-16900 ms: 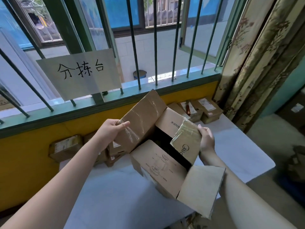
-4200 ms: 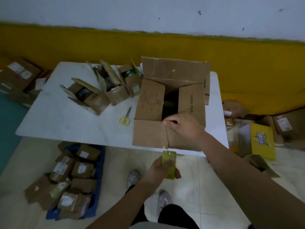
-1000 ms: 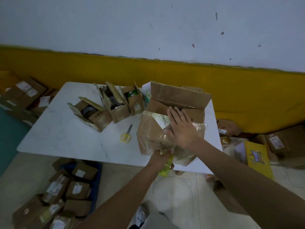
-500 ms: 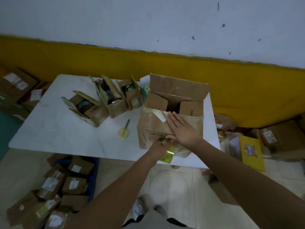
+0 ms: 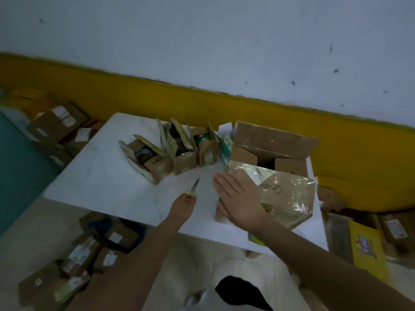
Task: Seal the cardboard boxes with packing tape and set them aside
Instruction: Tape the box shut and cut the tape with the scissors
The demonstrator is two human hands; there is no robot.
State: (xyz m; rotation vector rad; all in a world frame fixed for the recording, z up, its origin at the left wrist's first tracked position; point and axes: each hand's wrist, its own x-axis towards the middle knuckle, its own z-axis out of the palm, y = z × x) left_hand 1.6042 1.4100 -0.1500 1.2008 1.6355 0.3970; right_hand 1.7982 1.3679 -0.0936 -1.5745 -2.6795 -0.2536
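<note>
Scissors (image 5: pixel 195 184) handles behind left hand (image 5: pixel 183 206)

Two forearms, bare as far as the frame shows, end in a bare left hand (image 5: pixel 183 206) and a bare right hand (image 5: pixel 241 204). Lower down is a pale cream garment (image 5: pixel 253 272), blurred, with a black patch (image 5: pixel 238 292), possibly dark trousers.

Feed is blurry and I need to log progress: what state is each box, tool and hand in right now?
large box: near flap down, far flap up, unsealed.
small boxes: all three flaps open.
scissors: lying on table, handles under left hand.
left hand: fingers curled over scissors' handles.
right hand: flat, pressing the near flap.
</note>
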